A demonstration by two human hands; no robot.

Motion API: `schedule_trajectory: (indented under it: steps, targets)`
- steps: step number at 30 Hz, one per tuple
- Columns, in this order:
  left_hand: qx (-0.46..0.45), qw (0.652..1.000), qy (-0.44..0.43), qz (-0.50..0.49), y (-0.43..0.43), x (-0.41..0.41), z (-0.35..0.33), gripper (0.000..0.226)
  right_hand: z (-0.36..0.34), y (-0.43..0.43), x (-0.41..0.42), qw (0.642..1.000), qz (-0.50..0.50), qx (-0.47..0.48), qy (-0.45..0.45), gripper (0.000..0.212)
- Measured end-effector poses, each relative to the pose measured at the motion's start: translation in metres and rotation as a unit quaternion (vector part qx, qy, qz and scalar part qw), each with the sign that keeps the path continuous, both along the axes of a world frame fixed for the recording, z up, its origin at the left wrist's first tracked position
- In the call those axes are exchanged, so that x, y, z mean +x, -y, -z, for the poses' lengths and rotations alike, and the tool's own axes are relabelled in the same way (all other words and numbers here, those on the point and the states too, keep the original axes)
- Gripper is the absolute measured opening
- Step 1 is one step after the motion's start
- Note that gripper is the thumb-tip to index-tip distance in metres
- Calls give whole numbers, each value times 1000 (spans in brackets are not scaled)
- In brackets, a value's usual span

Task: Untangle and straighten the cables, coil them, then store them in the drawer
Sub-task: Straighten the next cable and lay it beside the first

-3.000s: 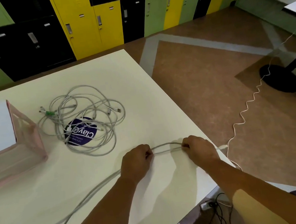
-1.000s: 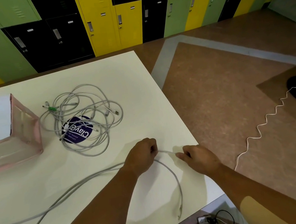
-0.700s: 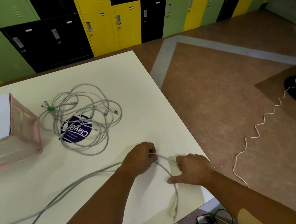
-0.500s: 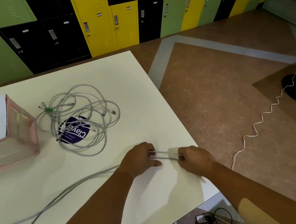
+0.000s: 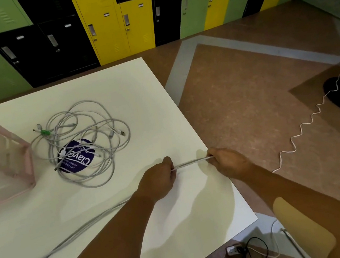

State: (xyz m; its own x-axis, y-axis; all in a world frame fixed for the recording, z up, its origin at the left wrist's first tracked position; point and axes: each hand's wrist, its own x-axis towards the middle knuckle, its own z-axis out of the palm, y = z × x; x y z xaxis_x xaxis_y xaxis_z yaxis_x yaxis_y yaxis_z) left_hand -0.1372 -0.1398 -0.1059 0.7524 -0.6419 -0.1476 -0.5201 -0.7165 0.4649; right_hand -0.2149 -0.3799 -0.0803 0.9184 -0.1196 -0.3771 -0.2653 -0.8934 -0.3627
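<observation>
Cable, thin grey [image 5: 191, 162]: pulled taut between your two hands, near the right edge of the white worktop [image 5: 137, 94]. Your left hand [image 5: 156, 179] has its fingers [image 5: 168, 162] clenched on one end of the span; your right hand [image 5: 228, 162] pinches the other end. Grey strands trail from under your left arm across the worktop to the lower left.
Heap of tangled grey cables [image 5: 106, 125]: well apart, farther back, lying over a round dark-blue sticker [image 5: 76, 159].
Pink translucent plastic drawer unit [image 5: 11, 163]: just left of the heap.
White wavy cord [image 5: 309, 123]: on the brown floor.
</observation>
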Motion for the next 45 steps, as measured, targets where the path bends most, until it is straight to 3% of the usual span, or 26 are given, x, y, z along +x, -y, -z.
schedule_trajectory:
  steps: [4, 9, 11, 17, 20, 25, 32, 38, 45]
  targets:
    - [4, 1000, 9, -11, 7, 7, 0, 20, -7, 13, 13, 994, 37, 96, -25, 39]
    - [25, 999, 28, -4, 15, 12, 0, 23, -9, 23, 21, 959, 128, 244, -62, 28]
    - [26, 999, 21, -6, 15, 14, 0, 24, -7, 28, 25, 952, 142, 262, -65, 25]
    - [-11, 999, -34, -7, 17, 17, -3, 40, 2, 40, 28, 976, 88, 190, -65, 25]
    - [-16, 1000, -15, -12, 19, 18, -5, 41, 2, 41, 30, 968, 112, 211, -70, 24]
    - [-20, 998, -50, -21, 18, 23, -4, 38, 3, 44, 30, 999, 22, 27, -39, 35]
    - [-5, 997, -76, -29, 1, 21, 3, 31, 15, 56, 19, 999, -4, 26, -22, 19]
    - [6, 999, -37, 16, -12, 14, 5, 26, 24, 61, 9, 994, -66, -82, -30, 19]
    - [-3, 999, -46, -10, -19, 2, 12, 17, 37, 57, 17, 977, -89, -195, -17, 25]
